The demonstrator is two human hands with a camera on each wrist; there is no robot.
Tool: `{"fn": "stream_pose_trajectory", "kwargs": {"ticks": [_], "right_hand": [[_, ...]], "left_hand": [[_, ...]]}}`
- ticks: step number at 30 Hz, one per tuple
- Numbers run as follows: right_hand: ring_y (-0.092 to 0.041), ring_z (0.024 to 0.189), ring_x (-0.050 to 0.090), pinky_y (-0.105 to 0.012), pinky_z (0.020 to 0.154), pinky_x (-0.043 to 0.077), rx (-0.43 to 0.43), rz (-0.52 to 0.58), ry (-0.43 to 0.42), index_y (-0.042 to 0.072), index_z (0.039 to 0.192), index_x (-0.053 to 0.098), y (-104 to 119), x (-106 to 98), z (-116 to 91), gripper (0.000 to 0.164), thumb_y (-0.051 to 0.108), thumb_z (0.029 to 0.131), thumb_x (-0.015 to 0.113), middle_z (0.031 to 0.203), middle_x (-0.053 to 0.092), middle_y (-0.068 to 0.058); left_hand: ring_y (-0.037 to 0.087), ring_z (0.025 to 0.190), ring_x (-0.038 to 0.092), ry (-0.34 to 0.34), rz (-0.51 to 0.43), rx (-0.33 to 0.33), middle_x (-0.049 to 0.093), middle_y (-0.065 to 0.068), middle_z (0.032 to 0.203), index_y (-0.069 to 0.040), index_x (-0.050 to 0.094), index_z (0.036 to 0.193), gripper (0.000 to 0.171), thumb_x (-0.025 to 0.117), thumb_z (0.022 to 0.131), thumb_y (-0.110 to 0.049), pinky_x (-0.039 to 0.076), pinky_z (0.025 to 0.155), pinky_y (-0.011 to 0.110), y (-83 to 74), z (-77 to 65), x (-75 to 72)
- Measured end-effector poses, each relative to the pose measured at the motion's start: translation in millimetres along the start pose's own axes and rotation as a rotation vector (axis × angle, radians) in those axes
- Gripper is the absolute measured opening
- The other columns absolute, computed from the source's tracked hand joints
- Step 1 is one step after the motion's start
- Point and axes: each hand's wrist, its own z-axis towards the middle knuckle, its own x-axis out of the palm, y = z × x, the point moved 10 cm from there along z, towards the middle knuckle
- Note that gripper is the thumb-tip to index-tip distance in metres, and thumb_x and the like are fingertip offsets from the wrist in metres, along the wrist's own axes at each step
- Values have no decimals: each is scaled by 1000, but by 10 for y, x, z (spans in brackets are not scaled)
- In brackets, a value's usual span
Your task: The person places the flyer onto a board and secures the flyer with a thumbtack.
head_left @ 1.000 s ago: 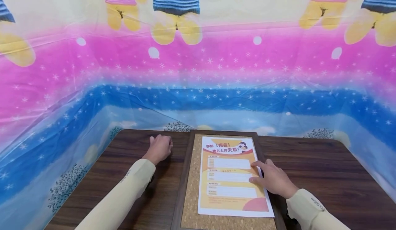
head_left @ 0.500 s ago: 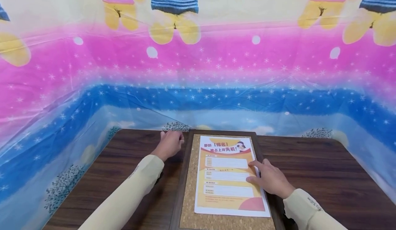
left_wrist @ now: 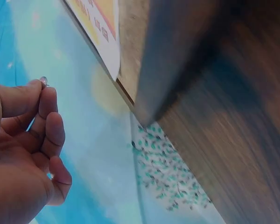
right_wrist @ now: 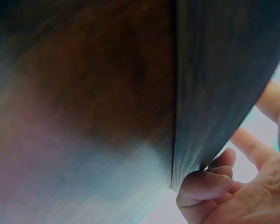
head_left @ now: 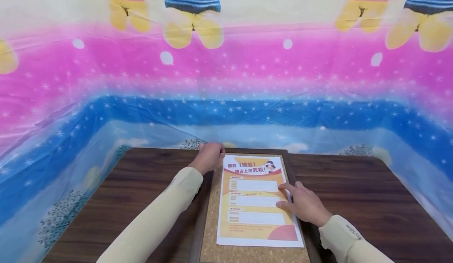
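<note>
My left hand (head_left: 209,157) hangs over the top left corner of the framed corkboard (head_left: 251,254), close to the paper's corner. In the left wrist view its thumb and index finger pinch a small clear-headed pushpin (left_wrist: 44,80), most of it hidden by the fingertips. A printed orange and white sheet of paper (head_left: 253,216) lies on the cork. My right hand (head_left: 307,204) holds the sheet down at its right edge, thumb and index finger stretched onto it. The right wrist view shows its other fingers (right_wrist: 207,186) curled beside the dark board frame (right_wrist: 210,88).
The corkboard lies on a dark wooden table (head_left: 148,208), which extends to both sides of it. A printed cloth curtain (head_left: 247,74) in pink and blue hangs behind the table and along its sides.
My left hand has moved right, from the bare table to the board's top left corner. The right hand stays on the sheet. The whole head view has shifted slightly.
</note>
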Motion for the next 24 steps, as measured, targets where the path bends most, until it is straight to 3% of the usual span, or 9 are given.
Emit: {"fn": "stream_pose_trajectory", "kwargs": {"ticks": [6, 11, 15, 18, 24], "right_hand": [[-16, 50, 34, -30, 45, 28, -4, 11, 7, 29, 121, 47, -4, 2, -4, 56, 53, 72, 59, 76, 41, -1], [-18, 58, 43, -33, 51, 33, -3, 2, 1, 29, 121, 46, -25, -2, -3, 56, 53, 72, 58, 87, 46, -2], [-15, 57, 40, -32, 50, 32, -24, 0, 4, 28, 122, 45, -16, 17, -2, 57, 54, 72, 57, 85, 45, -2], [-15, 50, 30, -29, 44, 26, -42, -2, 2, 28, 122, 45, -4, 21, -4, 57, 54, 73, 57, 74, 39, -2], [-15, 49, 27, -27, 43, 23, -61, -22, -14, 28, 122, 45, -2, -27, -23, 57, 54, 73, 56, 71, 35, -2]], "left_hand": [[11, 58, 45, 66, -9, 22, 50, -6, 60, -14, 53, 68, 18, 54, 85, -16, 15, 93, 50, -235, 193, 127], [11, 61, 46, 127, -24, 43, 50, -6, 61, -13, 55, 69, 15, 52, 84, -11, 14, 94, 51, -397, 338, 251], [13, 55, 40, 176, -63, 37, 39, -4, 51, -13, 47, 59, 24, 50, 80, -3, 13, 95, 50, -442, 428, 389], [16, 51, 34, 202, -84, 32, 31, -2, 47, -14, 40, 53, 31, 49, 82, -5, 18, 92, 46, -446, 498, 487], [16, 47, 36, 248, -121, 19, 31, -2, 45, -15, 38, 50, 37, 46, 86, -11, 11, 96, 51, -459, 663, 660]]}}
